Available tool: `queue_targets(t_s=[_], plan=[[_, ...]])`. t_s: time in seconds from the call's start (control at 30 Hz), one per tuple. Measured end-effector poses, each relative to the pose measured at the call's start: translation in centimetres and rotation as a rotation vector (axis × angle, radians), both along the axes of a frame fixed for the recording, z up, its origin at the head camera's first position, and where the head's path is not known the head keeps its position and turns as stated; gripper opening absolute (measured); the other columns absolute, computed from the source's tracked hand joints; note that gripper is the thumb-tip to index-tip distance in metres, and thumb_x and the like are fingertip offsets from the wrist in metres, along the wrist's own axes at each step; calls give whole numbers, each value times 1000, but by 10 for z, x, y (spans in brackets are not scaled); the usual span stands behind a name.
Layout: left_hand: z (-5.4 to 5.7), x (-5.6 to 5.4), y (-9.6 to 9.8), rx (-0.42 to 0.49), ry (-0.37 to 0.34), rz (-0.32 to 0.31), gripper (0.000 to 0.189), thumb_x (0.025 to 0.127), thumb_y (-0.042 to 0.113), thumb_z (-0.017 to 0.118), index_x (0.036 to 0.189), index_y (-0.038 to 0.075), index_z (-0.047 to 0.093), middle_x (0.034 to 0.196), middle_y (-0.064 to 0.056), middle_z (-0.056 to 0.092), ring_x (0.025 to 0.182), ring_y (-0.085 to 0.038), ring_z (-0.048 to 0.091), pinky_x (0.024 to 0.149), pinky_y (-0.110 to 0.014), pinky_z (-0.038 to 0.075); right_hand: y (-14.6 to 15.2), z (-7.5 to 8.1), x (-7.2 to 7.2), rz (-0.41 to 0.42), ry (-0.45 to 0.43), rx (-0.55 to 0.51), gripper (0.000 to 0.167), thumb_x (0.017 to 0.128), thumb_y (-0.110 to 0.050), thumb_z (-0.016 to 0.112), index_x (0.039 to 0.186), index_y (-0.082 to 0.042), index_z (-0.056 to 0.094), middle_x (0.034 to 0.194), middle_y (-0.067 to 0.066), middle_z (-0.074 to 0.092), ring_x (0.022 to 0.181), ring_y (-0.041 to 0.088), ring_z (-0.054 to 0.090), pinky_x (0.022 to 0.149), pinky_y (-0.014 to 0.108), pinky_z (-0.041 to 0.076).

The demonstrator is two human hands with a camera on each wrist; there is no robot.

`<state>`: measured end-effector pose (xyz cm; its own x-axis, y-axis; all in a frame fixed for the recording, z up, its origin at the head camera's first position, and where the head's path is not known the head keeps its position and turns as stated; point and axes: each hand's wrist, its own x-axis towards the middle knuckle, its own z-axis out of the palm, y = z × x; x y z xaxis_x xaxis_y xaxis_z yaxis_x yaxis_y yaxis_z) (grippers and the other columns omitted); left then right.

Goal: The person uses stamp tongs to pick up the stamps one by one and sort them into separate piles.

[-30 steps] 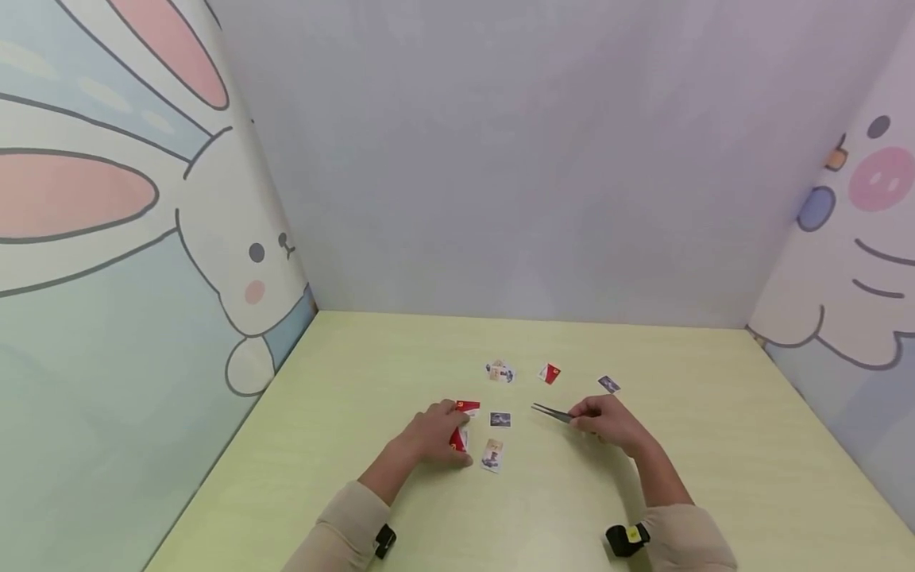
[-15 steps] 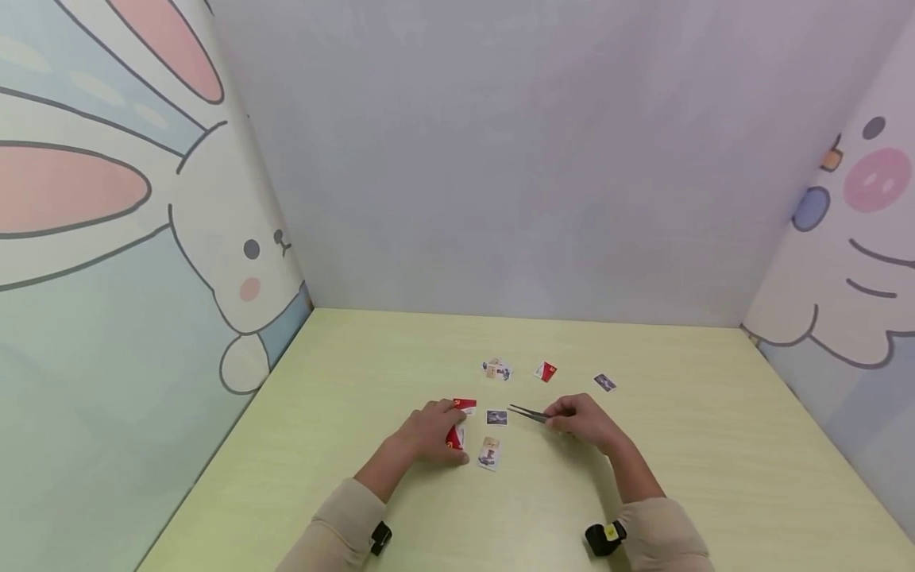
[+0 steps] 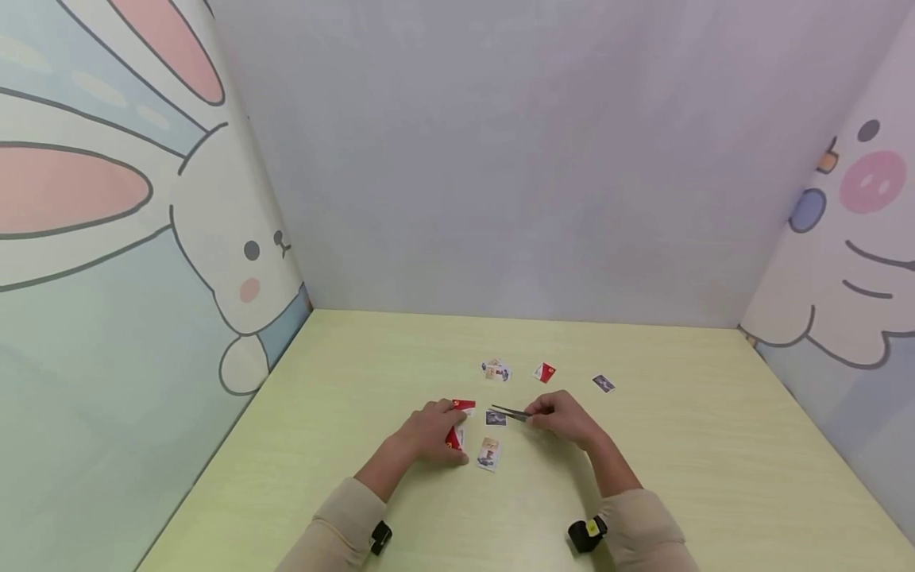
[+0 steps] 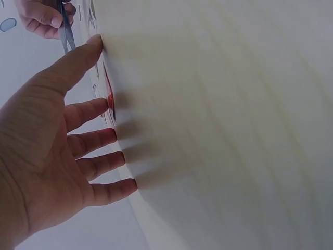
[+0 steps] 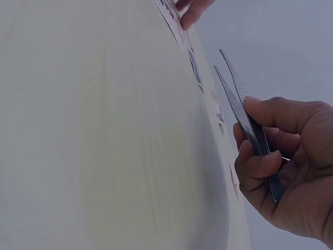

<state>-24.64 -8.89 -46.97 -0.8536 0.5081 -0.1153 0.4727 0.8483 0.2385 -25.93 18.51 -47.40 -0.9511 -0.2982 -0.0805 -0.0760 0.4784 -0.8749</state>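
My left hand (image 3: 427,433) lies over the table with its fingers spread, fingertips touching down around a red-and-white stamp-like card (image 3: 455,440). That card is partly covered by the hand; a second red-and-white card (image 3: 465,406) shows beyond the fingers. My right hand (image 3: 561,417) pinches metal tweezers (image 3: 511,413) between thumb and fingers. In the right wrist view the tweezers (image 5: 244,113) have their tips apart with nothing between them. From the head view, the tips overlap the top edge of a dark picture card (image 3: 496,420); contact cannot be told. Nearer lies a tan-and-white card (image 3: 489,454).
Farther back on the pale yellow table (image 3: 715,445) lie a cluster of overlapping small cards (image 3: 496,371), a red-and-white card (image 3: 545,372) and a dark card (image 3: 604,384). A plain grey backdrop (image 3: 529,175) rises behind the table, with cartoon-printed panels at both sides.
My right hand has moved left with the tweezers, bringing their tips from right of the dark card to over it. The left hand has stayed over the red-and-white cards.
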Motion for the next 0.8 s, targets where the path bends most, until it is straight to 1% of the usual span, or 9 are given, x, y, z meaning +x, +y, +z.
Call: queue_targets(t_s=[0.27, 0.5, 0.8], plan=[[0, 0, -1, 4, -8, -3, 73, 69, 48, 76, 132, 19, 54, 133, -6, 46, 116, -25, 42, 88, -43, 42, -14, -1, -2, 24, 20, 28, 11, 82, 2, 64, 91, 1, 69, 78, 4, 58, 69, 18, 47, 59, 30, 40], [-2, -1, 0, 5, -11, 1, 73, 69, 48, 77, 131, 19, 54, 134, -7, 45, 116, -26, 42, 88, -44, 42, -22, -4, -5, 21, 44, 75, 11, 81, 2, 64, 91, 1, 70, 77, 3, 58, 68, 18, 49, 59, 30, 41], [-3, -1, 0, -5, -1, 6, 72, 69, 50, 76, 130, 20, 55, 133, -5, 46, 117, -25, 42, 88, -45, 42, -35, -3, -7, 31, 113, 153, 8, 79, 2, 65, 86, 0, 70, 72, 1, 59, 65, 15, 50, 59, 29, 43]])
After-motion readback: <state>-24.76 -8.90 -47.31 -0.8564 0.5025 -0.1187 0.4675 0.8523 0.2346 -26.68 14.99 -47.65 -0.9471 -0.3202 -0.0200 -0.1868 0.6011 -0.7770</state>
